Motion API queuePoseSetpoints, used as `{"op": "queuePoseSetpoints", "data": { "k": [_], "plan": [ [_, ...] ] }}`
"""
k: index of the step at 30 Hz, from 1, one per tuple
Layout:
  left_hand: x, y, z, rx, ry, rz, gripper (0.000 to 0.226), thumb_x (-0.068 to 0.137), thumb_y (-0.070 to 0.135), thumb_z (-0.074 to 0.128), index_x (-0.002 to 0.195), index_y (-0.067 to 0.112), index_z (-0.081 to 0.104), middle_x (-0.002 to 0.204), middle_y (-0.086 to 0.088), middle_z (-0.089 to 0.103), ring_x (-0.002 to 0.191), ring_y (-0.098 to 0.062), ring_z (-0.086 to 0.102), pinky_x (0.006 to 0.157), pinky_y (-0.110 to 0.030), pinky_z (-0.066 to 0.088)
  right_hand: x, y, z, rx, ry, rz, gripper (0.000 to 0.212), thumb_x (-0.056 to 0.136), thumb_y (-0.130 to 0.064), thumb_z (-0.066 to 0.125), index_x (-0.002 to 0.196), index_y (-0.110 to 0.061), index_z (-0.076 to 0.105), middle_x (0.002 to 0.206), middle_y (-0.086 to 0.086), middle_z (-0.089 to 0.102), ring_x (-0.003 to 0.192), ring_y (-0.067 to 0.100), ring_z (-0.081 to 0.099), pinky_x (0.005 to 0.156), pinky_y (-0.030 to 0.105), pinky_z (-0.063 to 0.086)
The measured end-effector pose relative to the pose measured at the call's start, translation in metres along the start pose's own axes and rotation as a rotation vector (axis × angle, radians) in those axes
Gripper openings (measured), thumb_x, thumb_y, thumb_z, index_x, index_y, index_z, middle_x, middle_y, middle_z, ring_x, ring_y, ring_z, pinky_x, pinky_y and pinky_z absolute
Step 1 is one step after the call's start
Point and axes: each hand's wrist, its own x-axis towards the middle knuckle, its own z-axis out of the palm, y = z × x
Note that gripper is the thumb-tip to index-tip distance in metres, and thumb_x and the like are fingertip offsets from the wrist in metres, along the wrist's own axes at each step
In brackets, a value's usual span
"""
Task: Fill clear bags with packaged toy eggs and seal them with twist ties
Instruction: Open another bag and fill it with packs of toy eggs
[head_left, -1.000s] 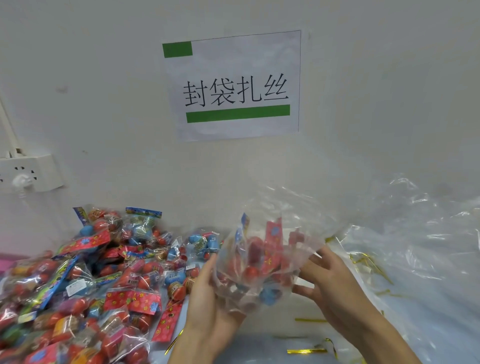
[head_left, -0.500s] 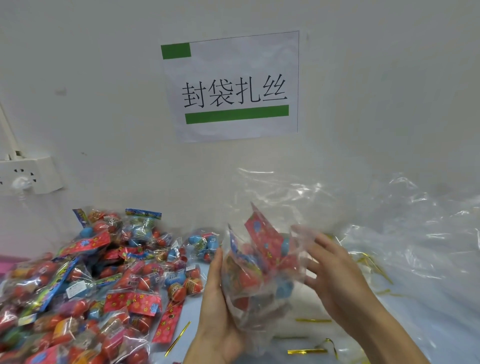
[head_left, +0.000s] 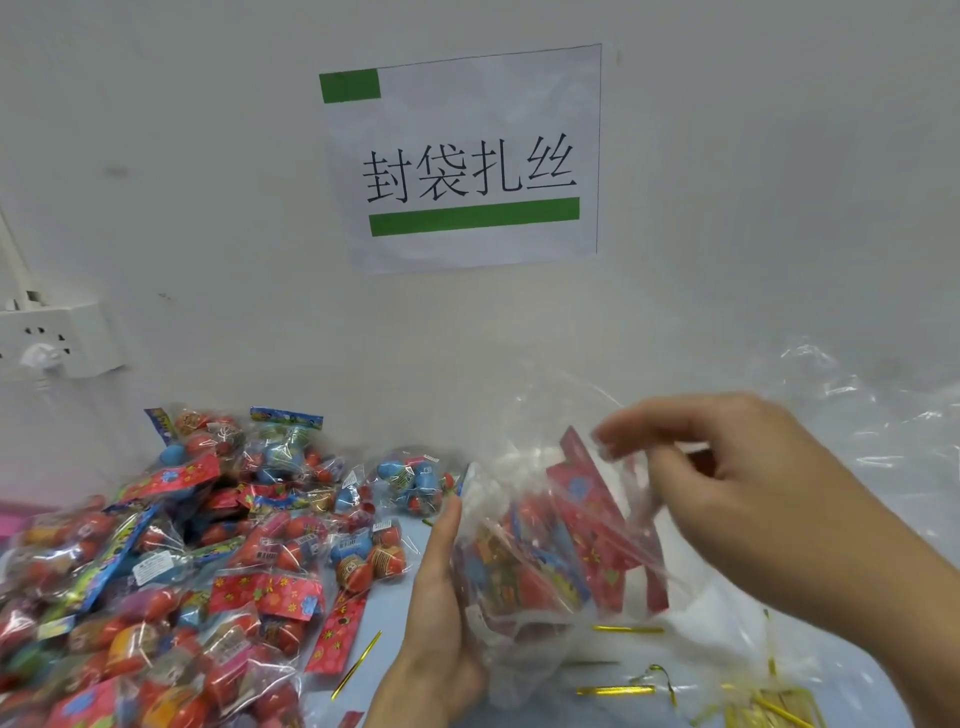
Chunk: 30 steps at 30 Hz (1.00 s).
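Note:
A clear bag (head_left: 550, 561) holding several packaged toy eggs with red and blue header cards sits low in the middle of the head view. My left hand (head_left: 439, 608) presses flat against the bag's left side, fingers straight and pointing up. My right hand (head_left: 737, 493) is above the bag on the right, its thumb and fingers pinching the clear film of the bag's upper edge. Gold twist ties (head_left: 615, 690) lie on the table under and in front of the bag.
A big heap of packaged toy eggs (head_left: 171, 582) covers the table's left side. Loose clear bags (head_left: 872, 415) pile up at the right against the wall. A wall sign (head_left: 462, 156) hangs above. A power socket (head_left: 49, 340) is at the left. More gold ties (head_left: 763, 714) lie at the bottom right.
My right hand has risen from the bag's right side to its top edge and now pinches the film. The bag has tilted and shifted slightly right; my left hand stays against its left side.

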Motion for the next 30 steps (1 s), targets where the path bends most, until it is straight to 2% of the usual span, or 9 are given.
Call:
{"op": "queuePoseSetpoints", "data": {
  "k": [4, 7, 9, 11, 14, 16, 20, 24, 30],
  "plan": [
    [0.000, 0.000, 0.000, 0.039, 0.015, -0.011, 0.073, 0.071, 0.061, 0.071, 0.123, 0.010, 0.070, 0.124, -0.023, 0.066, 0.111, -0.041, 0.066, 0.089, -0.053, 0.053, 0.001, 0.011, 0.006, -0.290, -0.079, 0.188, 0.024, 0.098, -0.025, 0.051, 0.115, -0.031, 0.067, 0.109, -0.008, 0.066, 0.072, 0.000, 0.064, 0.065, 0.015, 0.046],
    [0.001, -0.002, 0.000, 0.057, 0.029, -0.015, 0.068, 0.070, 0.060, 0.071, 0.121, 0.014, 0.071, 0.126, -0.022, 0.065, 0.116, -0.042, 0.063, 0.098, -0.058, 0.049, 0.000, 0.012, 0.009, -0.362, -0.069, 0.277, 0.041, 0.092, -0.047, 0.064, 0.128, -0.028, 0.062, 0.109, -0.009, 0.063, 0.079, 0.003, 0.064, 0.070, 0.021, 0.048],
    [0.001, -0.003, 0.000, 0.063, 0.028, -0.012, 0.066, 0.071, 0.059, 0.071, 0.121, 0.016, 0.072, 0.126, -0.021, 0.066, 0.116, -0.041, 0.063, 0.101, -0.059, 0.047, 0.000, 0.009, 0.009, -0.353, -0.041, 0.304, 0.047, 0.087, -0.054, 0.066, 0.125, -0.028, 0.062, 0.108, -0.009, 0.064, 0.085, 0.009, 0.064, 0.078, 0.028, 0.051],
    [0.001, -0.003, 0.000, 0.069, 0.028, -0.014, 0.065, 0.072, 0.058, 0.071, 0.120, 0.014, 0.072, 0.127, -0.021, 0.065, 0.118, -0.041, 0.062, 0.103, -0.059, 0.045, -0.001, 0.008, 0.011, -0.357, -0.105, 0.320, 0.043, 0.085, -0.059, 0.065, 0.115, -0.029, 0.067, 0.101, -0.009, 0.066, 0.080, 0.008, 0.065, 0.076, 0.031, 0.054],
    [0.001, -0.004, 0.003, 0.081, 0.028, -0.025, 0.066, 0.072, 0.054, 0.074, 0.123, 0.012, 0.070, 0.128, -0.022, 0.064, 0.119, -0.041, 0.061, 0.101, -0.056, 0.048, -0.001, 0.008, 0.018, -0.352, -0.168, 0.319, 0.029, 0.086, -0.050, 0.067, 0.080, -0.022, 0.070, 0.072, -0.002, 0.064, 0.057, 0.016, 0.058, 0.056, 0.031, 0.050],
    [0.000, -0.003, 0.004, 0.090, 0.027, -0.023, 0.068, 0.072, 0.052, 0.078, 0.125, 0.010, 0.068, 0.129, -0.022, 0.064, 0.120, -0.041, 0.061, 0.099, -0.054, 0.049, -0.001, 0.007, 0.022, -0.376, -0.176, 0.308, 0.035, 0.087, -0.039, 0.068, 0.063, -0.014, 0.062, 0.063, 0.001, 0.059, 0.054, 0.020, 0.052, 0.048, 0.028, 0.041],
    [0.000, -0.004, 0.003, 0.074, 0.026, -0.021, 0.064, 0.073, 0.053, 0.073, 0.121, 0.011, 0.071, 0.124, -0.021, 0.067, 0.112, -0.039, 0.066, 0.088, -0.050, 0.055, -0.001, 0.006, 0.025, -0.347, -0.178, 0.278, 0.026, 0.095, -0.030, 0.056, 0.073, -0.015, 0.056, 0.074, 0.002, 0.059, 0.055, 0.017, 0.050, 0.038, 0.019, 0.034],
    [0.000, -0.004, 0.004, 0.046, -0.003, -0.043, 0.062, 0.075, 0.052, 0.070, 0.118, 0.008, 0.072, 0.123, -0.023, 0.067, 0.111, -0.040, 0.067, 0.086, -0.049, 0.056, -0.002, 0.007, 0.030, -0.331, -0.213, 0.283, 0.016, 0.097, -0.026, 0.049, 0.083, -0.017, 0.051, 0.086, 0.002, 0.056, 0.064, 0.017, 0.048, 0.048, 0.023, 0.031],
    [0.000, -0.004, 0.004, 0.049, -0.025, -0.079, 0.072, 0.075, 0.055, 0.077, 0.129, 0.010, 0.065, 0.132, -0.022, 0.062, 0.121, -0.040, 0.061, 0.097, -0.051, 0.050, 0.001, 0.008, 0.026, -0.322, -0.175, 0.329, 0.027, 0.093, -0.021, 0.059, 0.071, -0.008, 0.054, 0.065, 0.002, 0.053, 0.048, 0.015, 0.040, 0.039, 0.020, 0.028]
  ]
}}
